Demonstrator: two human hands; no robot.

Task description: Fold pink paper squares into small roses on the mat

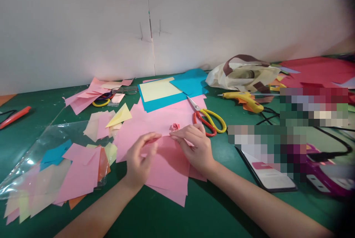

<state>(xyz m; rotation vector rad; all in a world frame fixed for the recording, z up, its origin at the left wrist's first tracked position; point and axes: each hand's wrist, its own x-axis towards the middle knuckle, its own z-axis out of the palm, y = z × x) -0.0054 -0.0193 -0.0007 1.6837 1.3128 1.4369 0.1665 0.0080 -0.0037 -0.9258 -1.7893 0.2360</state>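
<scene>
"Forearms nearest. What's held?"

"My view shows the right hand pinching thin pink paper above pink sheets; whether the left hand grips, I can't tell. A paper rose sits just beyond."

"Containers?"

"Clear bag, scraps visible through it; cloth tote farther back, contents unclear."

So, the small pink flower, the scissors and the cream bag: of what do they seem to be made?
Small pink flower: probably matte paper, given its thin curled layers.
Scissors: grey, shiny blades suggest metal; bright, smooth handles, perhaps plastic.
Cream bag: dull cloth perhaps, since it sags and creases.
</scene>
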